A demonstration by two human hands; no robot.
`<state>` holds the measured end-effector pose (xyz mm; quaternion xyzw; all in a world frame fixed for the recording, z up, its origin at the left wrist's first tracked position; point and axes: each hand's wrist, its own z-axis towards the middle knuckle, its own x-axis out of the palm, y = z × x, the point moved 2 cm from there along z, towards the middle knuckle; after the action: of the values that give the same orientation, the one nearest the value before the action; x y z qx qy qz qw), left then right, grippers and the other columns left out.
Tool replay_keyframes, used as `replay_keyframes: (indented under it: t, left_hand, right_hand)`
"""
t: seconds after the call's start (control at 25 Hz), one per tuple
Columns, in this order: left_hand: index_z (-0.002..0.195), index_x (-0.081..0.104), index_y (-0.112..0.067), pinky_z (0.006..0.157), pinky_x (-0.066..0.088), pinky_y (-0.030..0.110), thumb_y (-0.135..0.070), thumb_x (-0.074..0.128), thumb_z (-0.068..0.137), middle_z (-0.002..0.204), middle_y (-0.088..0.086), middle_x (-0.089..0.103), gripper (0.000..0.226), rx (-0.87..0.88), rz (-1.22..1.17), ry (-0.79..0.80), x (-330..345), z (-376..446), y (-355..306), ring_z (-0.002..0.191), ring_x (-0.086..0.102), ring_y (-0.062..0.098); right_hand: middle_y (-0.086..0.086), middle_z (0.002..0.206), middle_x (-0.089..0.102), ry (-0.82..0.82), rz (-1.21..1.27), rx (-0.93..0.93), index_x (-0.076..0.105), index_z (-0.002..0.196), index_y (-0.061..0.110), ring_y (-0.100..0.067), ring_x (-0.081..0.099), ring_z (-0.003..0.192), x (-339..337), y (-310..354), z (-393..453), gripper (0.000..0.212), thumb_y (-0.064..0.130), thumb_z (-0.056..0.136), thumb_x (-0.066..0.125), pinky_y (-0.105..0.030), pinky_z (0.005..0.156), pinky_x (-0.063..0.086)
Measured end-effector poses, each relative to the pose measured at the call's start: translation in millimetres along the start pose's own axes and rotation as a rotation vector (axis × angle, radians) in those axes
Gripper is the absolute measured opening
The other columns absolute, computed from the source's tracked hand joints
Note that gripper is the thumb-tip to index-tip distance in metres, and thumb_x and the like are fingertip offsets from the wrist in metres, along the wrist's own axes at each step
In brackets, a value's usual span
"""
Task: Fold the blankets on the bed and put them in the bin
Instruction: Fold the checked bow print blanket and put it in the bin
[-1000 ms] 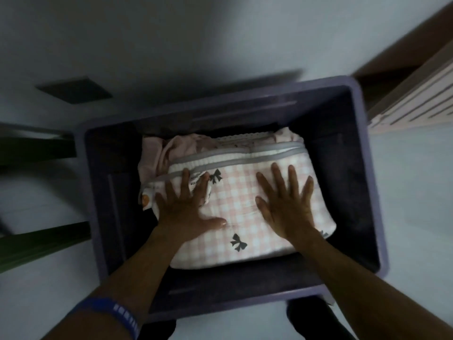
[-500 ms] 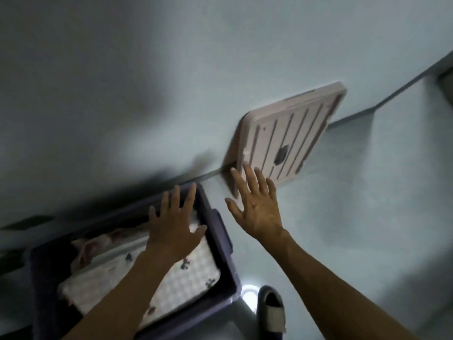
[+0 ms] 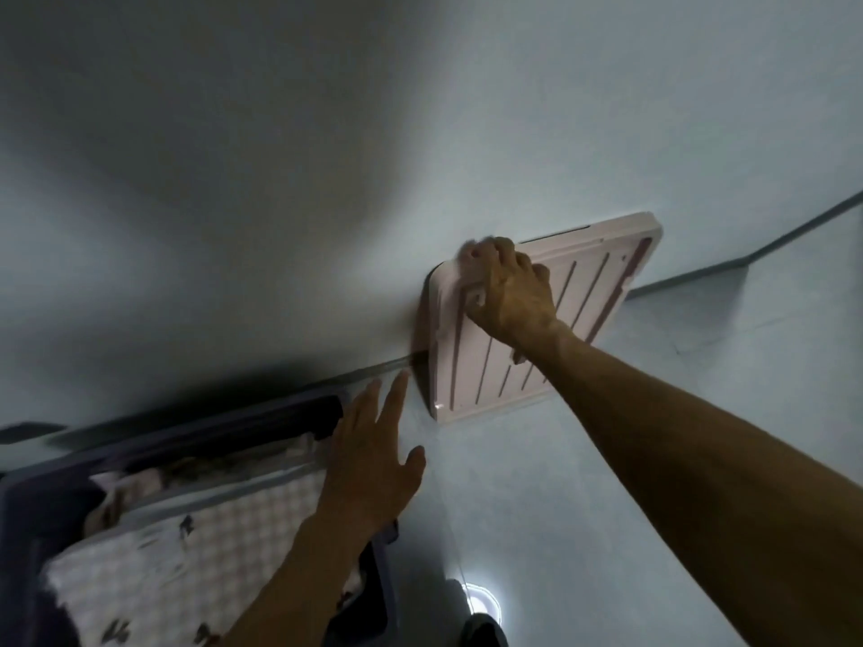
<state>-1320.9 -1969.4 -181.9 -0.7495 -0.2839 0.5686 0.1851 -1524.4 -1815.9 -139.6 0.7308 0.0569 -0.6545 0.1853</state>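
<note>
A dark purple bin [image 3: 28,497] sits at the lower left on the pale floor. Inside it lies a folded pink-and-white checked blanket [image 3: 187,562] with small dark bows, and a plain pink blanket [image 3: 126,492] shows behind it. A pink ribbed lid [image 3: 593,291] leans against the wall to the right of the bin. My right hand [image 3: 506,291] grips the lid's upper left edge, fingers curled over it. My left hand [image 3: 373,464] hovers with straight fingers over the bin's right rim, pointing toward the lid and holding nothing.
A pale wall fills the top of the view and meets the floor along a dark skirting line [image 3: 747,259]. A dark shoe [image 3: 485,632] and a bright spot on the floor [image 3: 481,604] sit at the bottom, right of the bin.
Both hands left the checked blanket they were pressing in the bin. The view swung right to the lid; my right hand reached it and closed on its edge, my left hand followed.
</note>
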Motion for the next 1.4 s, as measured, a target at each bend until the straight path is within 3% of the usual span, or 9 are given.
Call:
replay_keyframes:
  t: [0.24, 0.4, 0.52, 0.64, 0.8, 0.96, 1.08, 1.24, 1.4]
  left_hand:
    - [0.150, -0.008, -0.039, 0.115, 0.026, 0.054, -0.018, 0.064, 0.086, 0.161, 0.011, 0.007, 0.099, -0.063, 0.064, -0.053, 4.6, -43.5, 31.4, 0.147, 0.015, 0.035]
    - [0.152, -0.010, -0.032, 0.120, 0.017, 0.043, -0.026, 0.057, 0.092, 0.162, 0.006, -0.002, 0.090, -0.145, 0.026, 0.068, 6.7, -75.0, 13.5, 0.148, 0.008, 0.027]
    - [0.153, -0.007, -0.029, 0.118, 0.017, 0.048, -0.029, 0.053, 0.093, 0.161, 0.009, 0.007, 0.085, -0.186, 0.158, 0.194, 0.5, -109.2, 8.8, 0.145, 0.015, 0.028]
    - [0.152, -0.015, -0.027, 0.118, 0.002, 0.055, -0.033, 0.048, 0.095, 0.162, 0.010, -0.005, 0.085, -0.293, 0.288, 0.422, -9.3, -137.1, 20.3, 0.148, 0.000, 0.032]
    - [0.153, -0.009, -0.031, 0.119, 0.004, 0.051, -0.061, 0.021, 0.096, 0.163, 0.007, -0.004, 0.071, -0.230, 0.142, 0.135, -56.9, -161.8, 21.1, 0.149, 0.001, 0.027]
    - [0.152, -0.008, -0.036, 0.117, 0.007, 0.052, -0.066, 0.010, 0.087, 0.163, 0.004, -0.002, 0.074, -0.264, 0.085, -0.011, -114.1, -191.9, 36.9, 0.149, 0.003, 0.027]
    - [0.149, -0.018, -0.039, 0.118, 0.004, 0.053, -0.067, 0.007, 0.087, 0.162, 0.002, -0.011, 0.073, -0.300, 0.091, -0.012, -143.4, -210.5, 52.3, 0.148, -0.002, 0.027]
    - [0.149, -0.016, -0.040, 0.119, 0.002, 0.052, -0.063, 0.021, 0.096, 0.162, -0.002, -0.014, 0.068, -0.418, 0.036, 0.029, -168.7, -233.5, 113.6, 0.148, -0.005, 0.025]
    - [0.150, -0.017, -0.038, 0.119, -0.002, 0.049, -0.054, 0.026, 0.100, 0.161, 0.000, -0.018, 0.068, -0.486, 0.062, 0.161, -152.2, -252.1, 189.5, 0.148, -0.007, 0.023]
  right_hand:
    - [-0.015, 0.137, 0.042, 0.064, -0.203, -0.079, 0.031, 0.145, 0.023, -0.037, 0.043, 0.121, 6.5, -11.2, -14.5, 0.073, 0.030, 0.082, 0.067, -0.053, 0.098, 0.042]
    - [-0.009, 0.118, 0.058, 0.199, -0.438, -0.161, 0.056, 0.120, 0.022, -0.031, 0.054, 0.111, 28.3, -20.5, -86.0, 0.058, 0.029, 0.069, 0.083, -0.051, 0.102, 0.040]
    - [-0.010, 0.087, 0.067, 0.171, -0.374, -0.310, 0.059, 0.095, 0.017, -0.033, 0.063, 0.079, -4.4, -6.2, -139.4, 0.044, 0.017, 0.060, 0.086, -0.046, 0.081, 0.049]
    - [-0.016, 0.076, 0.062, 0.103, -0.104, -0.451, 0.053, 0.096, 0.013, -0.037, 0.060, 0.066, -87.0, 61.0, -137.3, 0.037, 0.021, 0.071, 0.079, -0.038, 0.059, 0.044]
    - [-0.010, 0.079, 0.052, 0.007, 0.039, -0.129, 0.047, 0.087, 0.018, -0.034, 0.052, 0.075, -238.1, 127.2, -109.2, 0.041, 0.056, 0.073, 0.057, -0.037, 0.066, 0.037]
    - [-0.007, 0.091, 0.063, 0.092, 0.295, -0.004, 0.063, 0.098, 0.021, -0.028, 0.058, 0.083, -331.2, 164.4, -102.3, 0.029, 0.035, 0.077, 0.076, -0.035, 0.071, 0.046]
    - [-0.004, 0.083, 0.068, 0.194, 0.597, 0.036, 0.067, 0.094, 0.017, -0.022, 0.062, 0.075, -298.0, 193.0, -94.6, 0.025, 0.026, 0.073, 0.079, -0.029, 0.065, 0.047]
    - [-0.014, 0.093, 0.073, 0.435, 0.814, 0.161, 0.071, 0.100, 0.009, -0.035, 0.069, 0.086, -149.4, 209.4, -95.1, 0.070, 0.051, 0.046, 0.089, -0.039, 0.072, 0.051]
    - [-0.017, 0.138, 0.054, 0.270, 0.698, 0.338, 0.047, 0.141, 0.017, -0.040, 0.052, 0.125, -2.3, 202.5, -103.0, 0.066, 0.036, 0.085, 0.076, -0.050, 0.101, 0.044]
